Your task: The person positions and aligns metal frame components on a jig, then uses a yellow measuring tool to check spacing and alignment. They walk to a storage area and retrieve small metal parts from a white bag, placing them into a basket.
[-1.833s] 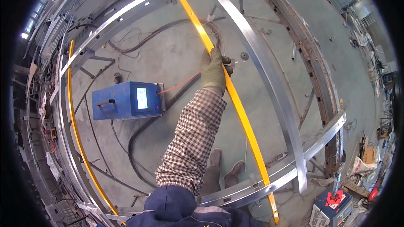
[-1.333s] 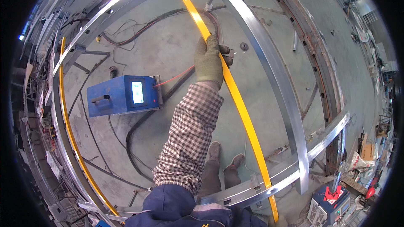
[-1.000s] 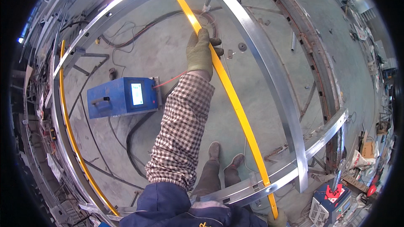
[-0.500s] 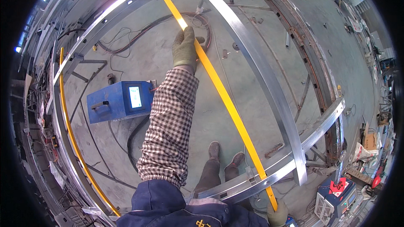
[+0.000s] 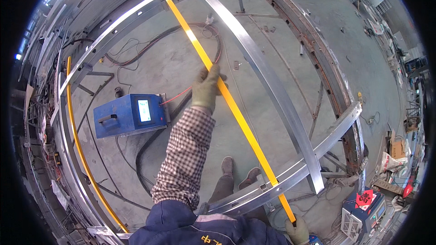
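A long, thin yellow bar (image 5: 247, 124) runs aslant across an aluminium frame, from its far rail (image 5: 136, 12) to its near rail (image 5: 290, 177). My left hand (image 5: 206, 88), in a grey-green glove, is closed round the bar beyond its middle. At the bar's near end, past the near rail, my gloved right hand (image 5: 297, 232) grips the tip; part of it is cut off by the lower edge. The bar's far tip sticks out a little beyond the far rail. To its right lies a wide silver beam (image 5: 259, 66), spanning the same two rails.
Inside the frame a blue machine (image 5: 122, 114) with a lit screen stands on the floor, with cables (image 5: 141, 154) trailing from it. Another yellow bar (image 5: 77, 140) lies along the left side. Rusty steel rails (image 5: 313, 50) run at the right, near a second machine (image 5: 363, 211).
My left hand has moved nearer to me along the yellow bar. The bar's far tip has shifted outward past the far rail, and my right hand stays at the near end.
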A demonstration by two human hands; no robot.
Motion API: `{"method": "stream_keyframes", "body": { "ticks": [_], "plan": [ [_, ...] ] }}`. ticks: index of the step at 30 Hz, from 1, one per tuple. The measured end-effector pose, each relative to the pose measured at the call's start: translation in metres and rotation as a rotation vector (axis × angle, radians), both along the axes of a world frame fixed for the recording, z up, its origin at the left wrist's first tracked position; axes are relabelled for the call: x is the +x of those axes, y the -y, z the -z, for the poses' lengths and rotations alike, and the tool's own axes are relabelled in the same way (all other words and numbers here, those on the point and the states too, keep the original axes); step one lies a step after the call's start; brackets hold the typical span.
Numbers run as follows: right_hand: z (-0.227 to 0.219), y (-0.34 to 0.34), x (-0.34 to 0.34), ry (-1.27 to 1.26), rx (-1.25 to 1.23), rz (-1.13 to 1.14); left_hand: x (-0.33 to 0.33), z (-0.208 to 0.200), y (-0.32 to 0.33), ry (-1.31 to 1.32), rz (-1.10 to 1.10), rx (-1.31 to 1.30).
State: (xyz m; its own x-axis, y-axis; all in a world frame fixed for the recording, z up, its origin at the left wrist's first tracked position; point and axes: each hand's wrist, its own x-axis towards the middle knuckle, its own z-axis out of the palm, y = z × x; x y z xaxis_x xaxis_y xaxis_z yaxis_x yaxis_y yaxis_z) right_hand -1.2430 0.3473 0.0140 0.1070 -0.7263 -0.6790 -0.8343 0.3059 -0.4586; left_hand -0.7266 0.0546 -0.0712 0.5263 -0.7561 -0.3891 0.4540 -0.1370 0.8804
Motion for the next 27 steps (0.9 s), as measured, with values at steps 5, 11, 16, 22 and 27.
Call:
{"method": "stream_keyframes", "body": {
  "ticks": [5, 11, 16, 22, 27],
  "plan": [
    [0.017, -0.006, 0.01, 0.142, -0.175, 0.087, 0.021, 0.006, 0.02, -0.008, -0.047, 0.032],
    [0.031, 0.011, 0.023, 0.281, -0.061, 0.189, -0.011, -0.005, -0.034, 0.098, 0.162, 0.125],
    [0.036, 0.003, 0.009, 0.289, -0.123, 0.085, -0.058, -0.029, -0.124, 0.13, 0.245, 0.236],
    [0.053, -0.035, -0.063, 0.216, -0.1, -0.015, -0.099, -0.072, -0.224, 0.225, 0.237, 0.212],
    [0.097, -0.086, -0.149, 0.178, -0.017, 0.223, -0.164, -0.092, -0.257, 0.517, 0.349, 0.087]
  ]
}}
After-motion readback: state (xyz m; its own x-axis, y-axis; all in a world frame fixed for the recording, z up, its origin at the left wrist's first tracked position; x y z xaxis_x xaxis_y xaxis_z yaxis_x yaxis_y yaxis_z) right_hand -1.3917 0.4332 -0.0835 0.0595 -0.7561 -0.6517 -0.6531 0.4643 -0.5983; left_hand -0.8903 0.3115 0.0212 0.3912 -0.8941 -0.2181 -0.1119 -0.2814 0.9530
